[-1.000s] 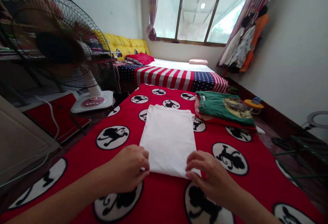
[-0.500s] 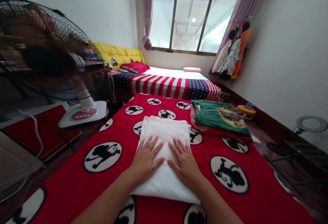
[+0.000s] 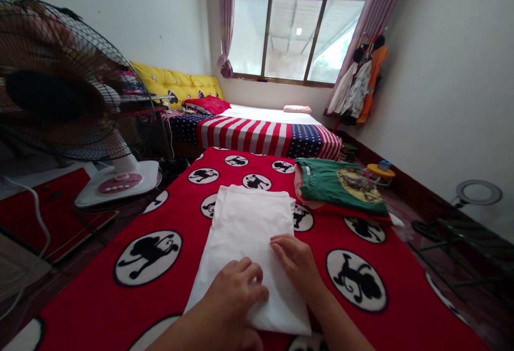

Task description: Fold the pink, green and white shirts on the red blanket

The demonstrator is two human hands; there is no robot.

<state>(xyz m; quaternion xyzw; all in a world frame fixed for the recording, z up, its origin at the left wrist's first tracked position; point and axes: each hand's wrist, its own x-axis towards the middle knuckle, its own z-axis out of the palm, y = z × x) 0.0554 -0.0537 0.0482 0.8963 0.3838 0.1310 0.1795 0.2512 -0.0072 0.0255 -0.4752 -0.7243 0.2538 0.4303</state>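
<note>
Near field: left hand (image 3: 235,297) and right hand (image 3: 296,262), fingers half-curled, rest on a folded white cloth (image 3: 249,233); whether either grip pinches it cannot be told. The cloth lies flat on a red blanket (image 3: 80,308), which supports it evenly. Beyond: green T-shirt (image 3: 341,188), fan (image 3: 60,94), bed (image 3: 244,136).

Surface: red monkey-print blanket (image 3: 86,292) | On it: white folded cloth (image 3: 247,233) (lying flat), green T-shirt (image 3: 333,190) just beside

A floor fan (image 3: 117,184), a stars-and-stripes bedspread (image 3: 244,136), clothes (image 3: 357,88) hanging by the window (image 3: 295,32)
</note>
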